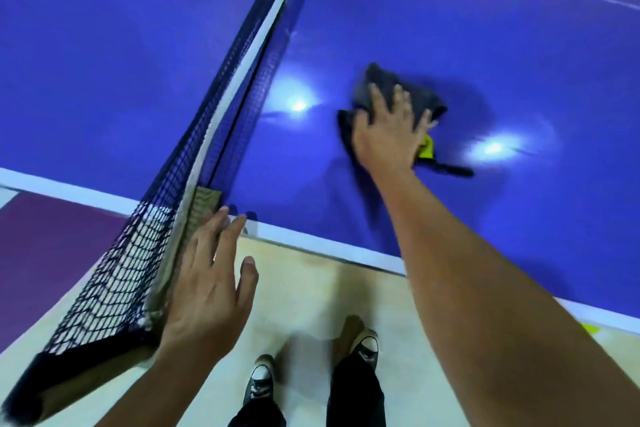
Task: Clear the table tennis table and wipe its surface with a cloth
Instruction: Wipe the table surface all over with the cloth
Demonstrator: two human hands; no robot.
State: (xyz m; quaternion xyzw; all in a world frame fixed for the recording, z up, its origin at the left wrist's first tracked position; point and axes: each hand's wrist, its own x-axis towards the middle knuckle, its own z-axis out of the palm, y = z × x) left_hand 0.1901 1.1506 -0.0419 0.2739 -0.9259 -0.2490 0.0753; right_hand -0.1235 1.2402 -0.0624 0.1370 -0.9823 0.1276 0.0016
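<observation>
On table (485,45): cloth (408,94) beneath flat right-hand fingers (398,97).

The table (485,45) is a deep violet-blue, edged in white and crossed in the upper right by a thin white line. The net (114,270) is black mesh with a white top band. The cloth (415,97) is dark grey, with a yellow-green tag (426,146) at its lower right. The floor (304,288) is pale cream, with a maroon patch (45,253) at left. The shoes (260,376) are black with white toecaps.
</observation>
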